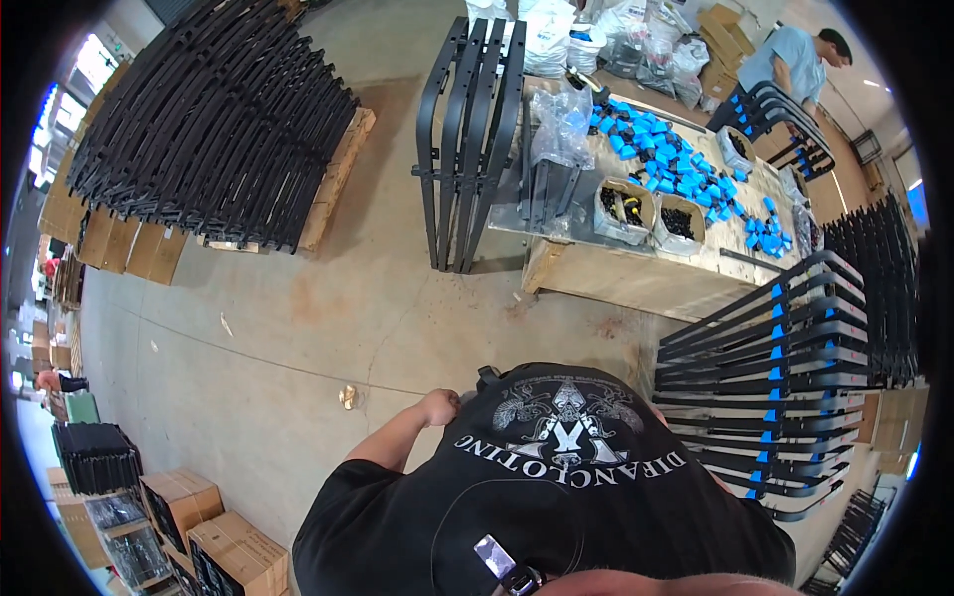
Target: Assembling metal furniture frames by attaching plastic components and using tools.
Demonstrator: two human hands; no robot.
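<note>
My left hand (440,407) is at the left side of my belly, its fingers curled and partly hidden by my black printed shirt (566,427). Whatever it may hold does not show. A small black object (488,376) sticks out past the shirt just right of that hand; its kind is unclear. My right hand is hidden behind my body. On my right, close to that arm, stands a row of black bent-tube metal frames (765,387) with blue strips across them. Ahead, several similar black frames (467,149) stand upright against the end of a wooden workbench (626,273).
Blue plastic caps (666,159) lie scattered over the bench, beside boxes of small black parts (680,223). A tall pile of black frames (209,129) rests on a pallet (338,179) at far left. Cardboard boxes (238,551) stand lower left. A co-worker (785,65) handles frames at far right.
</note>
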